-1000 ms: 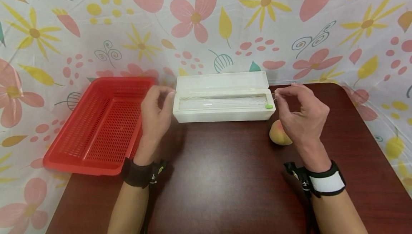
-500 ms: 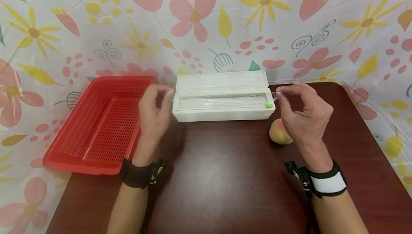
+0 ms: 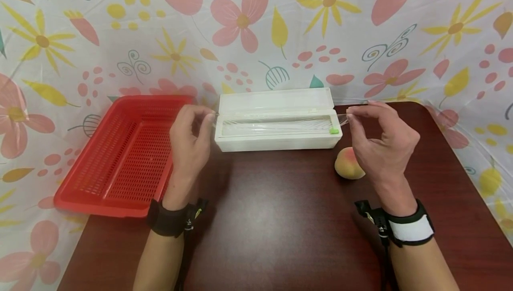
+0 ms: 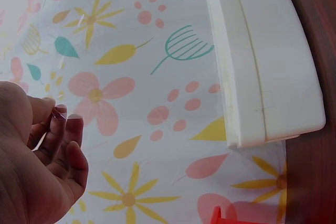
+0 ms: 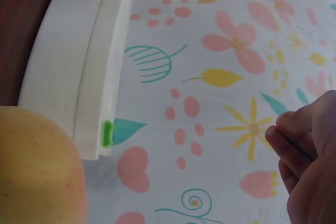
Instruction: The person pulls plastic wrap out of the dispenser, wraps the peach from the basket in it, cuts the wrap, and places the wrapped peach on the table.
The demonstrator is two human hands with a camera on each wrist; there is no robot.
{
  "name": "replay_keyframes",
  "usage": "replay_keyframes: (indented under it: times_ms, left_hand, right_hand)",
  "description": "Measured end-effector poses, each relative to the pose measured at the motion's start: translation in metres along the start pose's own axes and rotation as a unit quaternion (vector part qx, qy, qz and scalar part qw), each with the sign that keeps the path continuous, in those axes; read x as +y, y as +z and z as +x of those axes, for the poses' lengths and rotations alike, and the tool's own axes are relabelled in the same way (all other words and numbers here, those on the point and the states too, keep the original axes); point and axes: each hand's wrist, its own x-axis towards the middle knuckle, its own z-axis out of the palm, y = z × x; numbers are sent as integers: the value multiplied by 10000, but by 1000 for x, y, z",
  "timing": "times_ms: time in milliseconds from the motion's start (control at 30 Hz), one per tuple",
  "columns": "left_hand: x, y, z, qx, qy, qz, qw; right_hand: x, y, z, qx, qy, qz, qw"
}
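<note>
A white cling film dispenser box [image 3: 280, 144] lies at the back of the table with its lid raised. Clear cling film [image 3: 342, 119] stretches across its top and past both ends. At the box's left end, my left hand [image 3: 188, 144] pinches one edge of the film between thumb and forefinger. My right hand [image 3: 386, 142] does the same beyond the right end, thumb and forefinger together. A small green slide cutter [image 3: 334, 131] sits at the box's front right corner. Just left of my right wrist, a peach [image 3: 348, 165] rests on the table, partly hidden by that hand.
A red perforated plastic basket [image 3: 120, 211] stands on the left, its right side behind my left hand and forearm. Behind the dark brown table [image 3: 264, 220] hangs a flower-patterned sheet [image 3: 240, 68]. Both wrists wear straps with small cameras.
My hands have drawn slightly apart, the left one leftward and the right one rightward. More film now shows between the fingertips and the box ends. Box, peach and basket stay put.
</note>
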Motion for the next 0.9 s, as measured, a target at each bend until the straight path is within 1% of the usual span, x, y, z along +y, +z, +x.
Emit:
replay_keyframes:
  times_ms: [200,433,567,900]
  left_hand:
    - [3,-2,0,33,23,60,10000]
    - [6,-5,1,33,191,67,9998]
    - [7,-6,2,69,222,13,9997]
    - [11,-8,2,134,284,-1,9995]
  right_hand:
    - [-4,-1,2,81,-9,58,9999]
    - [-12,-3,5,185,-49,106,9998]
    - [-14,-3,6,283,-59,179,9994]
    - [-4,-5,6,313,-99,262,9991]
